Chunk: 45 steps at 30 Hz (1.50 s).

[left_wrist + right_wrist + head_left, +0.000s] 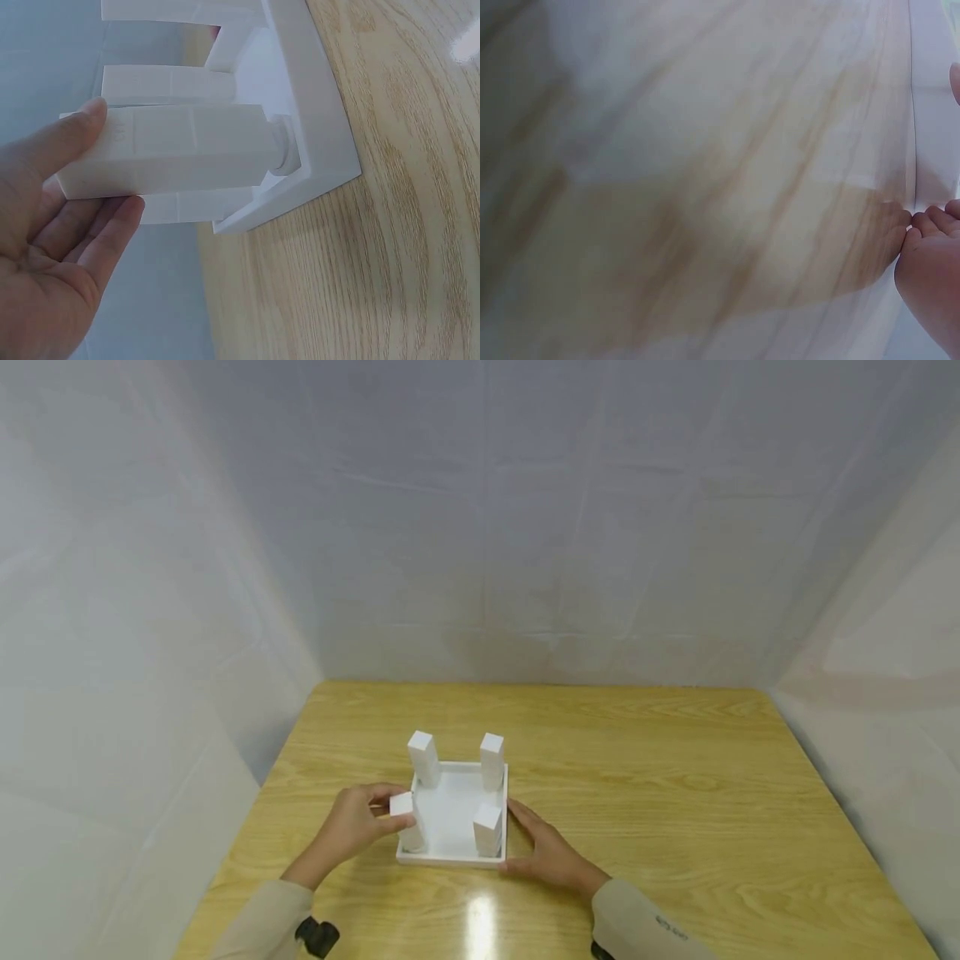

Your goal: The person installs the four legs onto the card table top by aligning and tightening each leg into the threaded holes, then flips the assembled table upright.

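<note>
A white square tray-like base [452,810] with a raised rim lies on the table, with a white block-shaped leg standing at each corner. My left hand [354,822] pinches the near left leg [172,154] by its upper part, thumb on one side and fingers on the other. In the left wrist view, a round stub shows between that leg's lower end and the base corner, and the leg tilts slightly. Along the right rim, my right hand [553,856] rests against the base with fingers extended. The right wrist view catches only part of that hand [934,270] at its right edge.
The wooden table [660,793] extends far to the right of the base. Pale sheets [480,527] hang behind it and at both sides. The other legs, such as the far right leg [492,762], rise close to my hands.
</note>
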Tool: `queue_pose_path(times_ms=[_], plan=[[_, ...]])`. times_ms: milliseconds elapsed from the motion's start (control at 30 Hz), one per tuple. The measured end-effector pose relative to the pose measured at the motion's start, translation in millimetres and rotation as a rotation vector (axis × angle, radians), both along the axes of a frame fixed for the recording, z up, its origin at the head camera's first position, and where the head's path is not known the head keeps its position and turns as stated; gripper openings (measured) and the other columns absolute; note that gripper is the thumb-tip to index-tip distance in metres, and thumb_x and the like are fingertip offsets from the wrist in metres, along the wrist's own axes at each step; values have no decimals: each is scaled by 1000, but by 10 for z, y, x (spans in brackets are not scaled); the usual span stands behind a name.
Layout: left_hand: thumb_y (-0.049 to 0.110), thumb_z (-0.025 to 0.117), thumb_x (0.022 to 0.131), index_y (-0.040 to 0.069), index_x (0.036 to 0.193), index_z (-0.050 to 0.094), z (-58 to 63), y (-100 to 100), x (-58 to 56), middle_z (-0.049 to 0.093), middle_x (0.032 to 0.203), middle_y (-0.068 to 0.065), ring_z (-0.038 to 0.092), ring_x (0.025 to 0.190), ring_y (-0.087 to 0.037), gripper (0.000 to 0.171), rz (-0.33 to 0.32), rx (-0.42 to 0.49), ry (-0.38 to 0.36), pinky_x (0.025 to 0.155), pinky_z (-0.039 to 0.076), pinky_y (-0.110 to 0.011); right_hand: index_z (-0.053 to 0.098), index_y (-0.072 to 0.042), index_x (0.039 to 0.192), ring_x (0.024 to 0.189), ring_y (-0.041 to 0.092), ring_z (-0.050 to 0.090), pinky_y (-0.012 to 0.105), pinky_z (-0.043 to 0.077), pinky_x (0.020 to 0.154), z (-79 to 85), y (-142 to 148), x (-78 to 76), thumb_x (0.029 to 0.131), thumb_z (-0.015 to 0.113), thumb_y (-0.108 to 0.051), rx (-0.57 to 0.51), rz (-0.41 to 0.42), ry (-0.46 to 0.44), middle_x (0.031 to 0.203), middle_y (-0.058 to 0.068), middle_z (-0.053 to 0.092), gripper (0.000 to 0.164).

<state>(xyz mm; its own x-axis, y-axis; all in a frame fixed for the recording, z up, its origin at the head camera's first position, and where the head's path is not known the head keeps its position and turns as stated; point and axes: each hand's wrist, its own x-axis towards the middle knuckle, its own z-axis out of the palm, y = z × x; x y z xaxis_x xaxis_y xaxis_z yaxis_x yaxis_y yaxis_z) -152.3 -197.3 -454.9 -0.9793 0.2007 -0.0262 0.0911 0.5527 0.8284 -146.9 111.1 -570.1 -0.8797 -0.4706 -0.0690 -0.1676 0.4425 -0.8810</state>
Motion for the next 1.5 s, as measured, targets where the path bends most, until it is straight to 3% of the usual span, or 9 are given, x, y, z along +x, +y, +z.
queue_pose_path(times_ms=[567,833,1100,1300,1500], plan=[[10,81,76,0,108,70,-20,27,-8,69,106,-15,68,95,-27,36,-8,-30,15,77,58,-27,19,-16,154,144,31,19,55,19,115,18,-6,0,75,81,-39,-12,0,-7,158,7,21,103],[13,81,76,-2,114,67,-82,84,11,68,111,-19,67,96,-28,43,18,27,89,80,57,-28,20,-17,154,144,30,20,55,19,115,4,-2,-15,75,81,-41,-5,1,7,158,6,22,103],[19,84,73,1,116,67,-163,207,42,66,89,-8,60,80,-16,50,169,14,146,73,54,-25,19,-17,154,144,30,19,55,19,115,10,1,-20,75,81,-40,-10,7,-2,158,7,22,103],[21,85,73,-1,114,65,-255,285,103,70,102,-18,67,92,-27,50,276,34,213,81,57,-40,19,-16,154,145,30,19,55,19,115,16,-3,-27,76,81,-37,-5,13,-4,159,7,21,102],[14,85,72,-1,109,69,-293,299,146,69,106,-17,67,97,-31,43,304,77,250,81,57,-41,19,-17,154,145,30,19,55,19,115,31,-3,-21,76,81,-37,2,12,-5,159,7,21,102]])
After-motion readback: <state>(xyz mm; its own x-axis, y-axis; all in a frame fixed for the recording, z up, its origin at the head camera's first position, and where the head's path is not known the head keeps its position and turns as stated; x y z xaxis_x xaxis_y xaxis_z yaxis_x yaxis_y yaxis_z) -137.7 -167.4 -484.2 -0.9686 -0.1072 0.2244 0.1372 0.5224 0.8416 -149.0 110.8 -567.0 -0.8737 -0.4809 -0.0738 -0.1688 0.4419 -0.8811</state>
